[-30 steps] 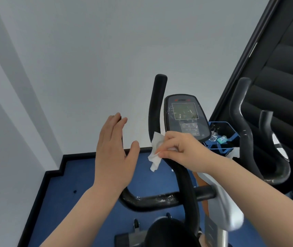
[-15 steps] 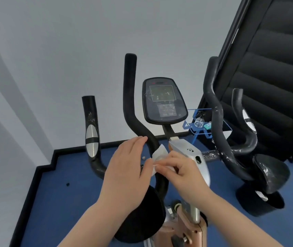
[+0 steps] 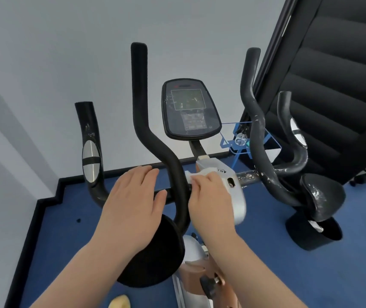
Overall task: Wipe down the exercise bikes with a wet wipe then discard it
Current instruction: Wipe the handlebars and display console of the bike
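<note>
Wet wipe (image 3: 194,175): thin, limp, damp sheet, judged very light and prone to bunching or tearing on bolt heads. It is bunched under the fingertips of the right hand (image 3: 208,196), which curl over it and press it against the crossbar beside the grey stem housing (image 3: 228,181) of the exercise bike (image 3: 190,110). Left hand (image 3: 133,201): fingers straight, holding nothing, poised at the inner handlebar (image 3: 155,138); contact cannot be confirmed. Recommended hold: keep the wipe folded into a pad under flat fingertips.
</note>
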{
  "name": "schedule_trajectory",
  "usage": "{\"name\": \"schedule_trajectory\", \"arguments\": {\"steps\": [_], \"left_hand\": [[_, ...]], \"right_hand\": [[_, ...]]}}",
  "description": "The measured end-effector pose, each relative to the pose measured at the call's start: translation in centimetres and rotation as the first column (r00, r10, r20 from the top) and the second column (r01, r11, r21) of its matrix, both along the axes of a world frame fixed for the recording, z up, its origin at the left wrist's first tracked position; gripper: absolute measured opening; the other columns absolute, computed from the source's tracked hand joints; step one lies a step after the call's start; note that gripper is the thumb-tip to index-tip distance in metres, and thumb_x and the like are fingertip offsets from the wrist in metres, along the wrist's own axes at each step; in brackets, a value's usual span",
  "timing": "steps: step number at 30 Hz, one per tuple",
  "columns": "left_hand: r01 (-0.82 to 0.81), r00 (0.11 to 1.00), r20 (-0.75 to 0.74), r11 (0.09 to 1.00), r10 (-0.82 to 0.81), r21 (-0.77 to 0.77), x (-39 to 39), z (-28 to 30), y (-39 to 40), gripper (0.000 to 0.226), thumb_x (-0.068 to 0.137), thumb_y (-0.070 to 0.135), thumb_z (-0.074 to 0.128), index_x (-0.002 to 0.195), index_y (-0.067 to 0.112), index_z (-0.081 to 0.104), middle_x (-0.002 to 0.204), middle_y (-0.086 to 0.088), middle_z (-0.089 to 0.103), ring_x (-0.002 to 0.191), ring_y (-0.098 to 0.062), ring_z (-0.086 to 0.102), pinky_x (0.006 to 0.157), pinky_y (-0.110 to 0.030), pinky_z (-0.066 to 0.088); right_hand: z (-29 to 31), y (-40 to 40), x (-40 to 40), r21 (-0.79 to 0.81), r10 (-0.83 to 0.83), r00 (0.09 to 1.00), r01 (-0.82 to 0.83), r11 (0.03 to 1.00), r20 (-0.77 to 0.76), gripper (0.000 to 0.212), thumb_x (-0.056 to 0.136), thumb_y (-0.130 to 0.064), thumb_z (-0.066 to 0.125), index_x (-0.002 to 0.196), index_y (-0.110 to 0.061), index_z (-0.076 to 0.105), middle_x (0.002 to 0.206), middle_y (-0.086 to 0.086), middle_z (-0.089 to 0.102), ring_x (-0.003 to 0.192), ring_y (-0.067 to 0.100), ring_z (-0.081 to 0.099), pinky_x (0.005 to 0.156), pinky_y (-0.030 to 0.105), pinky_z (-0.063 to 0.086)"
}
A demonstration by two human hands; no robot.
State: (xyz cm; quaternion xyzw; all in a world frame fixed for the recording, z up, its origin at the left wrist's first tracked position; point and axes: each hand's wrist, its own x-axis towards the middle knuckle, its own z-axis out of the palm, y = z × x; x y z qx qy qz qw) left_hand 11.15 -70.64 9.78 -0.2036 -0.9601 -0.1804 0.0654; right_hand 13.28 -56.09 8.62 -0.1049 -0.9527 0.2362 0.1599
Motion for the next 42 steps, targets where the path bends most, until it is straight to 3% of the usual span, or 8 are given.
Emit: {"name": "schedule_trajectory", "arguments": {"steps": [4, 9, 19, 24, 28, 33, 39, 42], "left_hand": [[-0.012, 1.000, 0.002, 0.999, 0.012, 0.031, 0.1, 0.2, -0.1, 0.055, 0.091, 0.043, 0.028, 0.139, 0.018, 0.040, 0.141, 0.003, 0.043, 0.133, -0.015, 0.034, 0.111, -0.029, 0.021], [-0.009, 1.000, 0.004, 0.996, 0.009, 0.088, 0.2, 0.3, -0.3, 0.052, 0.093, 0.041, 0.028, 0.138, 0.020, 0.040, 0.140, 0.004, 0.044, 0.132, -0.014, 0.034, 0.110, -0.027, 0.021], [-0.034, 0.999, -0.028, 0.977, 0.040, 0.212, 0.8, 0.6, -0.6, 0.038, 0.097, 0.032, 0.037, 0.132, 0.022, 0.047, 0.133, 0.008, 0.049, 0.125, -0.010, 0.038, 0.102, -0.019, 0.020], [-0.101, 0.994, -0.025, 0.968, 0.110, 0.232, 2.4, -0.2, -2.2, 0.050, 0.088, 0.042, 0.035, 0.134, 0.026, 0.046, 0.137, 0.010, 0.047, 0.129, -0.006, 0.034, 0.111, -0.025, 0.016], [-0.199, 0.979, 0.019, 0.942, 0.201, 0.269, 3.4, -1.2, -3.6, 0.067, 0.081, 0.058, 0.026, 0.142, 0.029, 0.034, 0.152, 0.013, 0.027, 0.142, -0.002, 0.014, 0.117, -0.027, -0.001], [-0.264, 0.963, 0.034, 0.910, 0.267, 0.320, 3.9, -1.4, -3.7, 0.075, 0.079, 0.062, 0.025, 0.147, 0.029, 0.022, 0.154, 0.018, 0.013, 0.139, 0.009, -0.006, 0.113, -0.017, -0.014], [-0.285, 0.957, 0.051, 0.885, 0.287, 0.368, 4.2, -1.7, -3.5, 0.070, 0.082, 0.059, 0.031, 0.145, 0.029, 0.027, 0.154, 0.019, 0.016, 0.139, 0.009, -0.001, 0.112, -0.014, -0.014], [-0.302, 0.952, 0.083, 0.856, 0.295, 0.420, 4.3, -1.8, -3.4, 0.062, 0.087, 0.049, 0.042, 0.145, 0.030, 0.027, 0.154, 0.018, 0.017, 0.133, 0.014, 0.000, 0.114, -0.017, -0.008]], "right_hand": [[0.7, 1.2, 1.1, -0.283, 0.155, 0.985, -0.127, 0.951, 0.076, 0.029, 0.100, -0.017, 0.039, 0.115, -0.021, 0.064, 0.098, -0.001, 0.051, 0.090, 0.013, 0.052, 0.083, 0.028, 0.044], [1.4, 3.1, 0.6, 0.222, 0.008, 0.971, -0.062, 0.973, 0.238, 0.014, 0.097, -0.013, 0.039, 0.102, -0.016, 0.052, 0.102, -0.001, 0.046, 0.080, 0.019, 0.053, 0.066, 0.022, 0.037], [2.5, 3.9, 0.7, -0.363, 0.191, 0.969, -0.123, 0.924, 0.157, 0.025, 0.096, -0.015, 0.050, 0.106, -0.024, 0.072, 0.086, -0.006, 0.064, 0.078, 0.006, 0.056, 0.070, 0.013, 0.043], [6.0, 3.2, -0.7, -0.126, 0.286, 0.919, -0.329, 0.936, -0.272, 0.022, 0.091, -0.014, 0.059, 0.105, -0.025, 0.072, 0.089, -0.014, 0.062, 0.082, -0.001, 0.054, 0.073, 0.010, 0.039], [3.8, 0.2, -2.2, 0.306, 0.615, 0.788, -0.585, 0.751, -0.005, 0.022, 0.083, -0.017, 0.057, 0.092, -0.025, 0.075, 0.086, -0.009, 0.066, 0.085, 0.017, 0.057, 0.079, 0.033, 0.043], [4.3, 1.7, -2.7, 0.249, 0.692, 0.700, -0.712, 0.657, 0.176, 0.030, 0.087, -0.040, 0.049, 0.077, -0.024, 0.072, 0.087, -0.015, 0.072, 0.090, 0.000, 0.064, 0.114, 0.016, 0.002], [3.9, 0.9, -4.3, 0.356, 0.717, 0.663, -0.737, 0.575, 0.217, 0.020, 0.076, -0.042, 0.070, 0.078, -0.025, 0.061, 0.069, -0.016, 0.061, 0.071, 0.004, 0.060, 0.111, 0.027, 0.030], [3.7, 0.2, -4.3, 0.331, 0.685, 0.692, -0.716, 0.614, 0.226, 0.017, 0.073, -0.041, 0.075, 0.076, -0.025, 0.068, 0.077, -0.011, 0.065, 0.076, 0.010, 0.062, 0.082, 0.029, 0.051]]}}
